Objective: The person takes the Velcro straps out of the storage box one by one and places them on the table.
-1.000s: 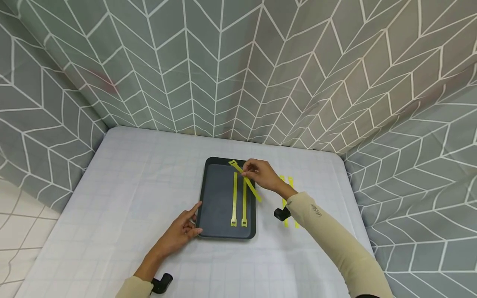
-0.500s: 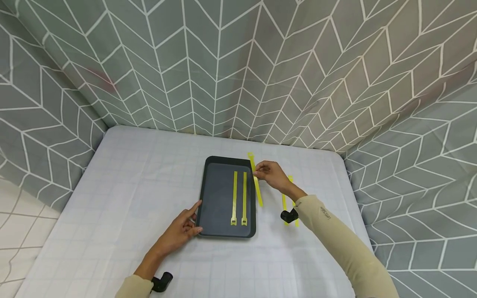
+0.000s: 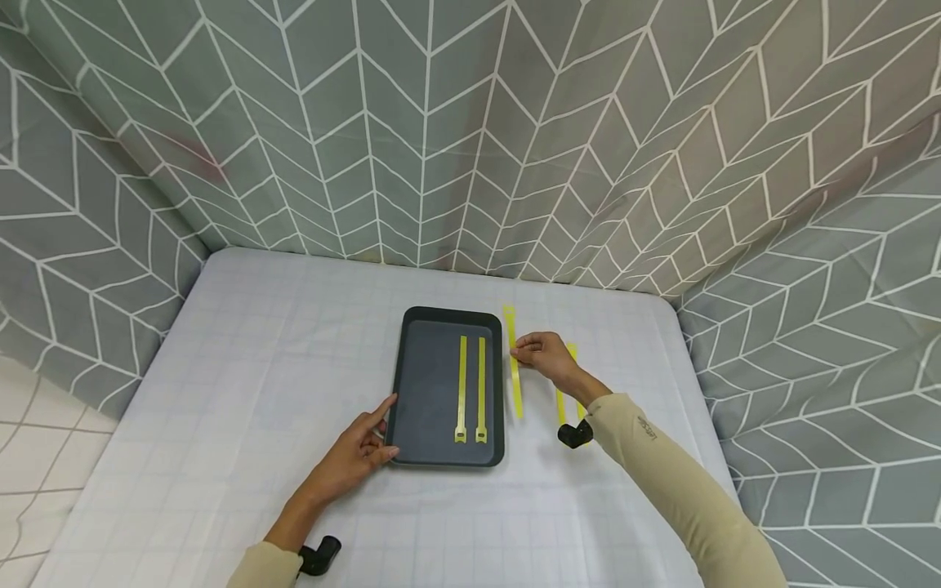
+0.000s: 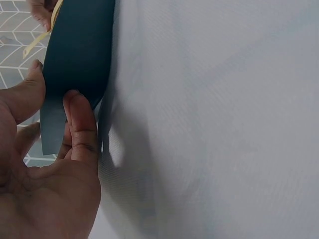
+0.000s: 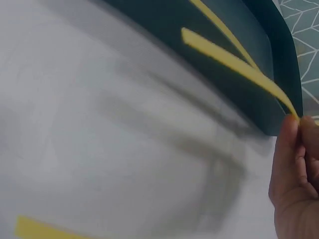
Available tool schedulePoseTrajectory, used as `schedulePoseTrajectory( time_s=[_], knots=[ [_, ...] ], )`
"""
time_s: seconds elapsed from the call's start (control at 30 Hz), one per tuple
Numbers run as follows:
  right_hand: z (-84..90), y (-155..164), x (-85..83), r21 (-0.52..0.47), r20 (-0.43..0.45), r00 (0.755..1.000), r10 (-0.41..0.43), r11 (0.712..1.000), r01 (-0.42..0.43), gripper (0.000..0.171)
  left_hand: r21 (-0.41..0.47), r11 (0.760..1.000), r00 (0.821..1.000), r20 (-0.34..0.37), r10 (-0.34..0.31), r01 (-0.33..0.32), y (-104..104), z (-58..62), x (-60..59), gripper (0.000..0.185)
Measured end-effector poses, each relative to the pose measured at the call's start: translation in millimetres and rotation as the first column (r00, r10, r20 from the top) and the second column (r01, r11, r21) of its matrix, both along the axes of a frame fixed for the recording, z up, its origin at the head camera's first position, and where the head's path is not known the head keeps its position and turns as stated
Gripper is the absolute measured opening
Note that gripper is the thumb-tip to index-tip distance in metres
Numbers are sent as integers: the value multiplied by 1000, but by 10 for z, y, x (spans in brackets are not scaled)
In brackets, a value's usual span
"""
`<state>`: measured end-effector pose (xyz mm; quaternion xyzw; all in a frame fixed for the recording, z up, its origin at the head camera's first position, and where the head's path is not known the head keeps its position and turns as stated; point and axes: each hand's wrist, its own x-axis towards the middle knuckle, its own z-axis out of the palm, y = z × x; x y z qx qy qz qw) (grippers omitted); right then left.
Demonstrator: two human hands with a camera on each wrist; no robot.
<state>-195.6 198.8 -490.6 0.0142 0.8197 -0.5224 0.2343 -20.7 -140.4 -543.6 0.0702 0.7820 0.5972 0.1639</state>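
Covering the table: white gridded cloth, dark tray at centre, long axis near-to-far. Left hand lies flat at tray's near-left corner, fingers straight, thumb and fingertips touching the rim. Right hand reaches in from the right, forearm angled, fingers pinching a yellow strap just right of the tray, off it, running near-to-far, slight tilt. Two straps lie parallel in the tray, same direction. More straps lie partly under the right wrist.
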Motion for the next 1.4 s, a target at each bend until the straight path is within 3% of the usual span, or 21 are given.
schedulePoseTrajectory(
  time_s=[0.27, 0.67, 0.93, 1.4],
  knots=[
    [-29, 91, 68, 112, 70, 992, -103, 989, 94, 20, 2, 1000, 1000, 8, -2, 2, 9, 2, 1, 83],
    [-113, 272, 185, 251, 96, 986, -139, 962, 111, 23, 17, 1000, 1000, 16, 2, -2, 9, 19, 0, 82],
    [-129, 319, 219, 364, 27, 991, -132, 924, 113, 22, 5, 1000, 1000, 16, 8, -8, 7, 6, -4, 82],
    [-191, 356, 219, 456, -100, 992, -72, 883, 110, 15, -15, 1000, 999, 30, 21, -20, 27, 21, -5, 83]
  ],
)
